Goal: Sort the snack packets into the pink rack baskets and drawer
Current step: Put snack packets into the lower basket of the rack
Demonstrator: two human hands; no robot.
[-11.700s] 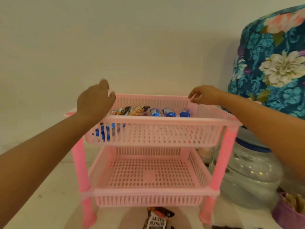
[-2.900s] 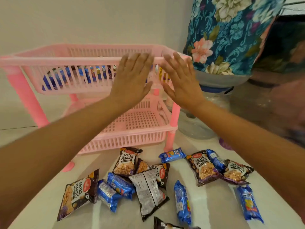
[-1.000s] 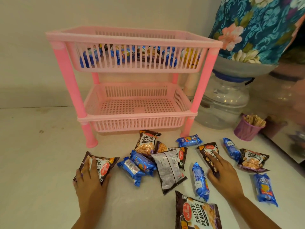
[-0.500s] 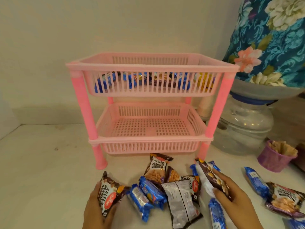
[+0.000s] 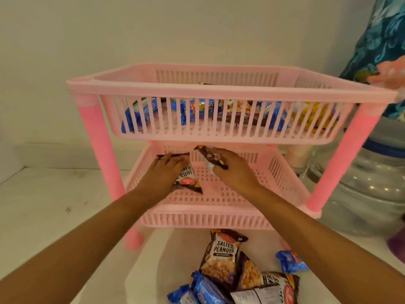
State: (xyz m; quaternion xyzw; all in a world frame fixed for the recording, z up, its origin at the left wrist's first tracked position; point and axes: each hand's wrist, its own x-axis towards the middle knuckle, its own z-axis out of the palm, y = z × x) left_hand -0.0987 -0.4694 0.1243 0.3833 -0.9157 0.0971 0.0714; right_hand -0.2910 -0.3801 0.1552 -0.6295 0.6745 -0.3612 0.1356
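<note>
Head view: one peanut packet (image 5: 188, 176) is held by the left hand (image 5: 163, 174) and another (image 5: 211, 158) by the right hand (image 5: 235, 171) over the lower basket (image 5: 282, 172); the upper basket (image 5: 219, 92) is already filled; several packets (image 5: 221, 255) are left on the tabletop (image 5: 54, 205).

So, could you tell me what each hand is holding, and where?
Left hand grips a peanut packet across its upper half; right hand pinches another packet near its lower end.

Showing a plain cream wall (image 5: 153, 29) behind, meeting a white countertop (image 5: 43, 205) along a low seam. Standing right of the wall, a clear water jug (image 5: 372, 189) under a blue floral cover (image 5: 381, 47). Peeking in below the jug, a purple cup (image 5: 397, 244). Lighting soft, even.
</note>
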